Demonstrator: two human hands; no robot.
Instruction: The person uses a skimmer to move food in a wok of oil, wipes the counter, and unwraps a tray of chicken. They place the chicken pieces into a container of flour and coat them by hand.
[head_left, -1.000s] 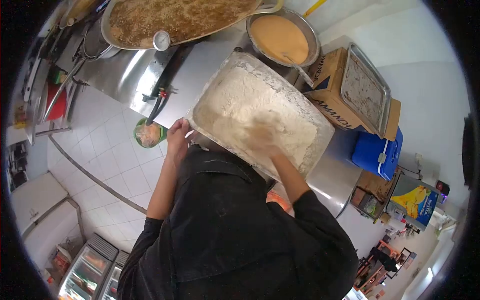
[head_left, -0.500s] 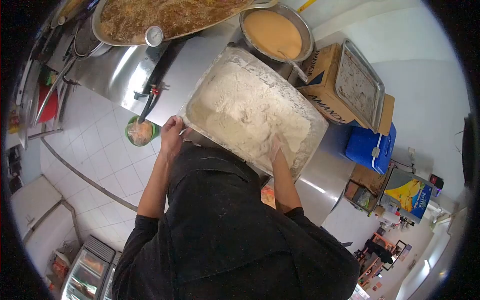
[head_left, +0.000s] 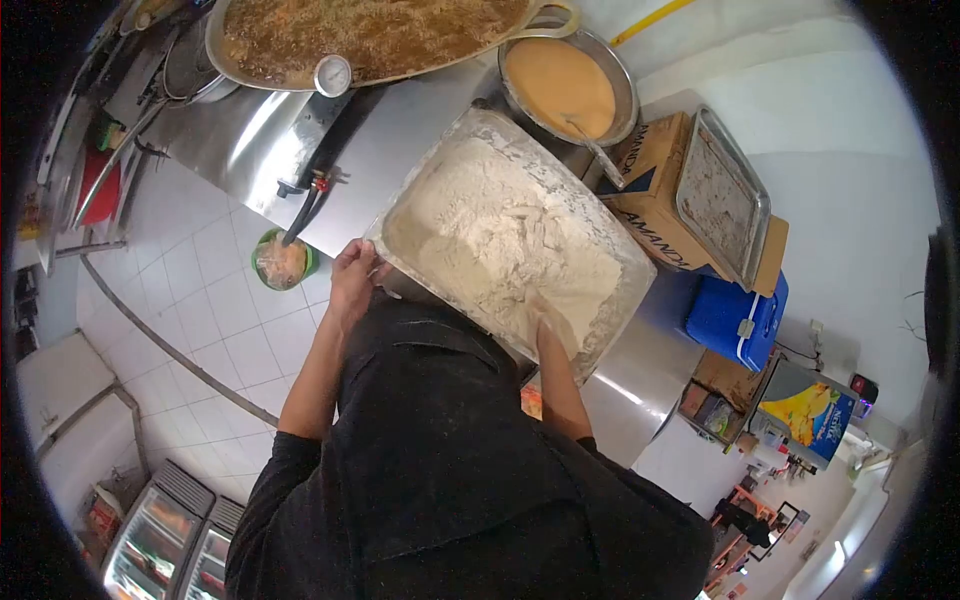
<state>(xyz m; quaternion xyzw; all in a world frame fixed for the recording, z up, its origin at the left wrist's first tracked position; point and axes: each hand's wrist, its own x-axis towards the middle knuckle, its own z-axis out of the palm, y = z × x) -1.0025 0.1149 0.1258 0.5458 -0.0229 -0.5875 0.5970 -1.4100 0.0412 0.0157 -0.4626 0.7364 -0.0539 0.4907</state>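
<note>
A large rectangular metal tray (head_left: 606,222) full of pale flour (head_left: 470,200) sits at an angle on the steel counter. My left hand (head_left: 355,272) grips its near left corner, fingers closed on the rim. In the near right part, my right hand (head_left: 540,318) is sunk in the flour. Its fingers are coated and mostly buried, so what they hold cannot be made out. Loose, clumpy mounds of flour lie beyond that hand, around the middle of the tray.
Beyond the tray is a bowl of orange-tan batter (head_left: 560,85) with a ladle (head_left: 600,160). A wide pan of bubbling oil (head_left: 370,40) carries a dial thermometer (head_left: 332,75). To the right stand a cardboard box (head_left: 650,225), a metal baking tray (head_left: 725,190) and a blue cooler (head_left: 735,320).
My right hand has shifted slightly left and nearer to me within the flour, which is now heaped and clumpier in the middle. My left hand stays on the corner. The camera view has turned slightly.
</note>
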